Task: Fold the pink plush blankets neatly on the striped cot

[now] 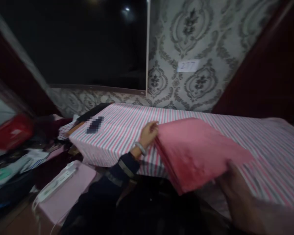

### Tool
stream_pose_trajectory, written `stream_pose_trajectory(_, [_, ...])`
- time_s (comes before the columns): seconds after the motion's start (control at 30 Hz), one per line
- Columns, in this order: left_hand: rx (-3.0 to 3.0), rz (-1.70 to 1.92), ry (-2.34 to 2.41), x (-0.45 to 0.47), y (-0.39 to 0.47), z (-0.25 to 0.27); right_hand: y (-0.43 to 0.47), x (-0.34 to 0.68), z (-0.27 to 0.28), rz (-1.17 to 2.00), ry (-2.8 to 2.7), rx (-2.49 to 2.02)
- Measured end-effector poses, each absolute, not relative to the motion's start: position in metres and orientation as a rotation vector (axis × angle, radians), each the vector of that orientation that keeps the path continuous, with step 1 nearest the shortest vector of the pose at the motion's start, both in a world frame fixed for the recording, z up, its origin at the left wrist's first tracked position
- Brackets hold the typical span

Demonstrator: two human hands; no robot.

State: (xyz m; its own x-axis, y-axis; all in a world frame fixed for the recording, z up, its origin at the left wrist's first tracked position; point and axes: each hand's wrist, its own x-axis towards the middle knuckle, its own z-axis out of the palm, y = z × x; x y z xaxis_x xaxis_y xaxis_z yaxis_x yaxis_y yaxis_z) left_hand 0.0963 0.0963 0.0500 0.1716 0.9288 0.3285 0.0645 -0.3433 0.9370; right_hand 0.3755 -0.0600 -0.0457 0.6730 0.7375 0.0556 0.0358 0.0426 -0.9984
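Observation:
A flat pink-red folded sheet point(193, 150), cloth or paper I cannot tell, is held tilted over the front edge of a striped cloth point(132, 130). My left hand point(149, 133), with a bracelet at the wrist, pinches the sheet's left edge, where several layers show. At the lower right edge, my right hand point(235, 186) grips the same sheet; motion smears it, and its fingers are partly hidden beneath. A darker red patch marks the sheet's lower left part.
A large dark television screen point(93, 42) hangs on the patterned wall point(191, 29) beside a paper label point(188, 65). A pixelated dark item point(94, 125) lies on the striped cloth. Left below are a power strip point(57, 182) on a pink box point(73, 192) and heaped clothes point(17, 166).

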Motion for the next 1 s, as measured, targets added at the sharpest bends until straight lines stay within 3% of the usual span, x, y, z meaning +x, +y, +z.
stream_pose_trajectory(0.2, [1.777, 0.852, 1.238, 0.110, 0.189, 0.049, -0.055, 0.367, -0.043, 0.701, -0.407, -1.069])
stream_pose_trajectory(0.47, [1.876, 0.409, 1.017, 0.133, 0.225, 0.053, -0.051, 0.363, -0.038, 0.699, -0.364, -0.963])
stream_pose_trajectory(1.0, [1.721, 0.057, 0.866, 0.212, 0.270, 0.070, -0.056, 0.337, -0.025, 0.807, -0.296, -0.882])
